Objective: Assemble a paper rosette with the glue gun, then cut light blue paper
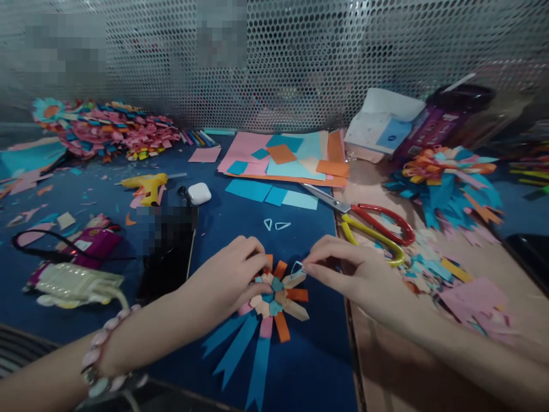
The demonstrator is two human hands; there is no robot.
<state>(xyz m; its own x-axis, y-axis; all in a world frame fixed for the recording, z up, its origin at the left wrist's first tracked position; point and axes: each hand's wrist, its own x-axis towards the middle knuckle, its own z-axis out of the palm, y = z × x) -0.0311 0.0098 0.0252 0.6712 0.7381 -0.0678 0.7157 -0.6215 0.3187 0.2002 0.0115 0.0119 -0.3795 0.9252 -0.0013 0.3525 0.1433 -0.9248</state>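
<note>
A paper rosette (277, 297) of folded orange, pink, cream and blue strips lies on the blue work surface in front of me, with long blue notched tails at its lower left. My left hand (234, 269) is closed on its left side, thumb near the centre and fingers at the upper edge. In a pinch at the rosette's upper right, my right hand (354, 272) holds a small pale-blue paper loop (295, 265). Two similar folded paper loops (268, 224) rest just beyond the rosette. Part of the rosette is hidden under my left fingers.
Red-and-yellow-handled scissors (369, 220) lie to the right, near paper scraps (429, 266). A coloured paper stack (249, 151) sits at the back. A yellow glue gun (148, 186), a white earphone case (199, 193) and a dark phone (165, 269) are leftward. Another paper flower (450, 177) is far right.
</note>
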